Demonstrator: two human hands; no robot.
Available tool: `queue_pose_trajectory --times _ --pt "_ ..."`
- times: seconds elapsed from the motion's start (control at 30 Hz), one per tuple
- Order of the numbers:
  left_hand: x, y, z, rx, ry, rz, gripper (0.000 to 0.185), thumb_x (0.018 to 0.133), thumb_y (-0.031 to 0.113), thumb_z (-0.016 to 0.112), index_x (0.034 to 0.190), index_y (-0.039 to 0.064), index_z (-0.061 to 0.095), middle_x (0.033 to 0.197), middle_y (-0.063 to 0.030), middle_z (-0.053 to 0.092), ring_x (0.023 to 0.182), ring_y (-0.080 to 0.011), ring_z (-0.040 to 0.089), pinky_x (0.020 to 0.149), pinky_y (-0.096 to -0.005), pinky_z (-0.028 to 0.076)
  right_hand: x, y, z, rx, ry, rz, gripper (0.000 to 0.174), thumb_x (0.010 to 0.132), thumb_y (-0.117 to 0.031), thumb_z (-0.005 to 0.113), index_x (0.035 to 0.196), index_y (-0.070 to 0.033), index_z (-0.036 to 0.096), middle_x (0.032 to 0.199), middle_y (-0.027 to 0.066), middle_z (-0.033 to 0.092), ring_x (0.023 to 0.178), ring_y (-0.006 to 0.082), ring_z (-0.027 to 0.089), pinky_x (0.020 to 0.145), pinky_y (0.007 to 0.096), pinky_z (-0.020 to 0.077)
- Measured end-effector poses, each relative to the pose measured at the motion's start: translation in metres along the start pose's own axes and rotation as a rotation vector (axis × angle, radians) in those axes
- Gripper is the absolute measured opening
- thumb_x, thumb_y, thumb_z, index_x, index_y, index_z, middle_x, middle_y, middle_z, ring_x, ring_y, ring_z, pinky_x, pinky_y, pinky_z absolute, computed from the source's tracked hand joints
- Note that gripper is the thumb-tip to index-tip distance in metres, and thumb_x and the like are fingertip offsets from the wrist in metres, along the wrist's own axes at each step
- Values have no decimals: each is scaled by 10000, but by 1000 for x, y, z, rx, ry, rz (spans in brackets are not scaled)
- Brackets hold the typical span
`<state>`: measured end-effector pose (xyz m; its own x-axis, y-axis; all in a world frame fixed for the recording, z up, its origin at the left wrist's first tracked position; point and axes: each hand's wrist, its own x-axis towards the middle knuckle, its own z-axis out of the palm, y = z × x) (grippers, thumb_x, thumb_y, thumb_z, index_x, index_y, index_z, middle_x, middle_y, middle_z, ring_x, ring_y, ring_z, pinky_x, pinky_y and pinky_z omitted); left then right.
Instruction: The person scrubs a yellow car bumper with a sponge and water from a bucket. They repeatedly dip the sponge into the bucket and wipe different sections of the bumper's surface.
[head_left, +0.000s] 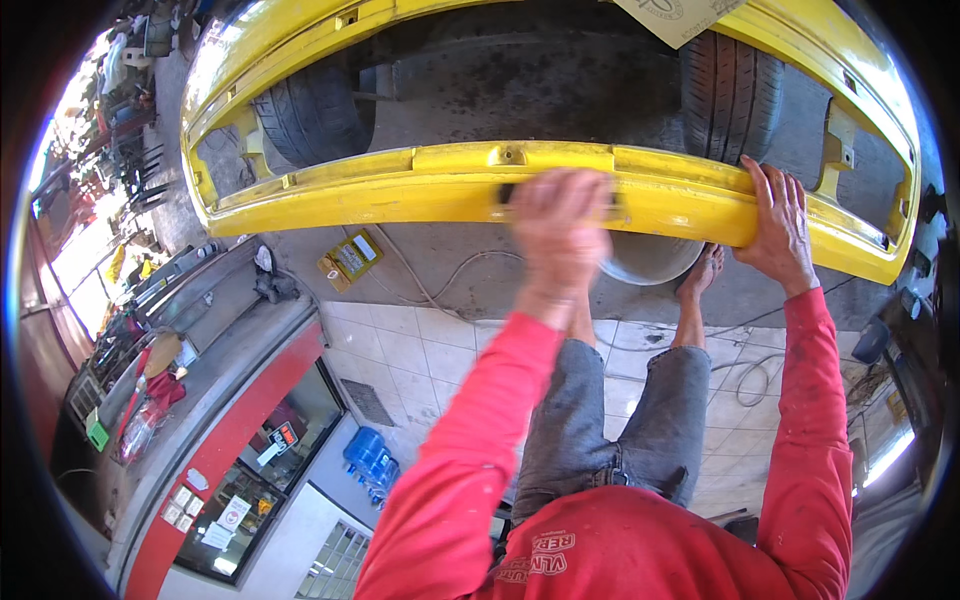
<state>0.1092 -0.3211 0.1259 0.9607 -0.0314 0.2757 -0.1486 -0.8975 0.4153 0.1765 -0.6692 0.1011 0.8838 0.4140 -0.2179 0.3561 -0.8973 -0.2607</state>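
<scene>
A yellow car bumper cover (442, 199) spans the view before me, its large opening facing up. My left hand (562, 210), blurred, is closed over a dark block (507, 193) against the lower bar of the cover, right of its middle. Farther right, my right hand (780, 217) grips the same bar, fingers over the upper edge and thumb near the lower one. A sheet of printed backing paper (667, 19) lies over the cover's far edge. Under the bar, between my feet, is a round pale basin or bucket (649, 259), partly hidden.
Two tyres (315, 112) (731, 97) show through the cover's opening. On the floor at left lie a yellow container (349, 259) and a thin hose (420, 289). A cluttered ledge (225, 330) stands at left, with blue water bottles (371, 457) beyond it. Cables cross the tiles at right.
</scene>
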Motion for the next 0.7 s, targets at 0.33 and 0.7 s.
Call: queue_pose_trajectory --times 0.33,0.7 --pt "0 -99 -69 99 -8 96 571 793 -85 729 1297 165 826 1279 -19 745 1222 -250 698 1124 -457 514 -28 -36 14 29 218 -90 1311 695 -231 1010 1783 -66 298 1857 203 290 1732 413 244 1424 549 189" --pt "-31 -232 -154 232 13 -110 470 882 -41 800 1340 60 824 1321 -85 766 1265 -300 704 1143 -487 496 76 -342 63 -29 173 -386 832 987 -231 710 1723 20 414 1844 195 327 1735 367 267 1412 542 211"
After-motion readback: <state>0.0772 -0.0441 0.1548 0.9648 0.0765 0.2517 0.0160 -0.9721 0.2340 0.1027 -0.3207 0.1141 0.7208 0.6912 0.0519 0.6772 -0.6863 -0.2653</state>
